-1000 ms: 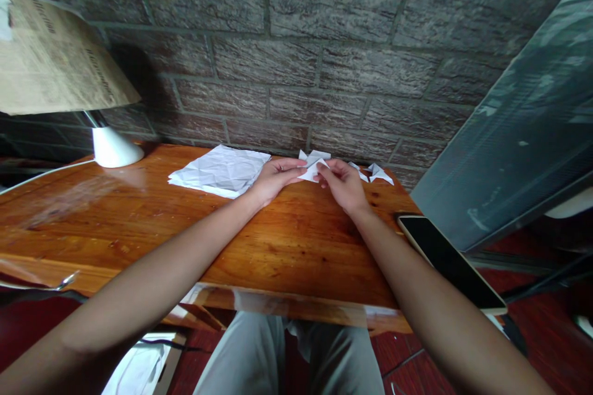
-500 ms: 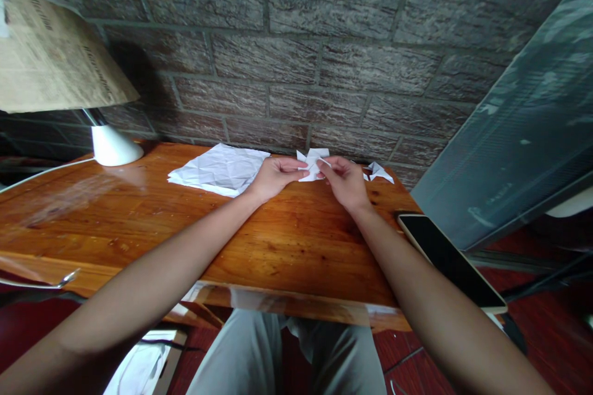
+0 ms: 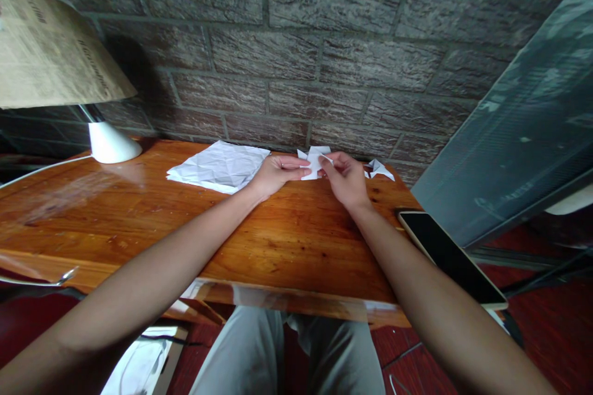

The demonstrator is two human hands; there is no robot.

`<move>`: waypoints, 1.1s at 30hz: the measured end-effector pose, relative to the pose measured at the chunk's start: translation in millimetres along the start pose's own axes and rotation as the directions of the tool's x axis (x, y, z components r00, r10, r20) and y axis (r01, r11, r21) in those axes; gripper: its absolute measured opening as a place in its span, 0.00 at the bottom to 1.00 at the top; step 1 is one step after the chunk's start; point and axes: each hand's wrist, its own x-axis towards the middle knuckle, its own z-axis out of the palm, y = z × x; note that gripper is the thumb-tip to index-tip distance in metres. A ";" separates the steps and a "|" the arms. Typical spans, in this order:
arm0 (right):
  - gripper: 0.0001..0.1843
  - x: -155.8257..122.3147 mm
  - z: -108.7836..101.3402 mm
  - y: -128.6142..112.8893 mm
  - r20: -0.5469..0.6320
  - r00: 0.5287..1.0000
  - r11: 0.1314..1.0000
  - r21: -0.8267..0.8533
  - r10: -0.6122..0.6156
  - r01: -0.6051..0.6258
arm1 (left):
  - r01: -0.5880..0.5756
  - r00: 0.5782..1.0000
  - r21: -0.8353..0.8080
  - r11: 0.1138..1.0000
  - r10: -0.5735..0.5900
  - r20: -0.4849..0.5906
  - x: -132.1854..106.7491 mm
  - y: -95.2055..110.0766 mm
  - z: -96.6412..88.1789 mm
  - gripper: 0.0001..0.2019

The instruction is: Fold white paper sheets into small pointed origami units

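Observation:
Between my hands, near the back of the wooden table, is a small piece of folded white paper [image 3: 315, 163] with flaps pointing up and out. My left hand [image 3: 277, 174] pinches its left side between thumb and fingers. On the opposite side my right hand [image 3: 345, 179] grips it with thumb and bent fingers, covering part of it. Creased white paper sheets [image 3: 220, 165] lie just left of my left hand. Beyond my right hand sits another folded white paper piece [image 3: 380, 170], partly hidden.
A lamp with a white base [image 3: 111, 143] and a printed shade [image 3: 55, 49] stands at the left. A tablet [image 3: 451, 256] rests along the right edge of the wooden table [image 3: 287, 247]. Behind rises a brick wall [image 3: 259, 74]; a grey-green panel [image 3: 514, 117] leans at the right.
Both hands keep hold of the folded paper in nearly the same place. The view has shifted very slightly; the paper's flaps show at a slightly different angle.

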 end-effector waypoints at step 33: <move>0.16 2.4 -2.1 5.1 -0.046 0.999 0.998 -0.065 -0.016 0.013 | -0.016 0.997 -0.010 1.000 0.017 0.071 -4.8 2.8 5.6 0.19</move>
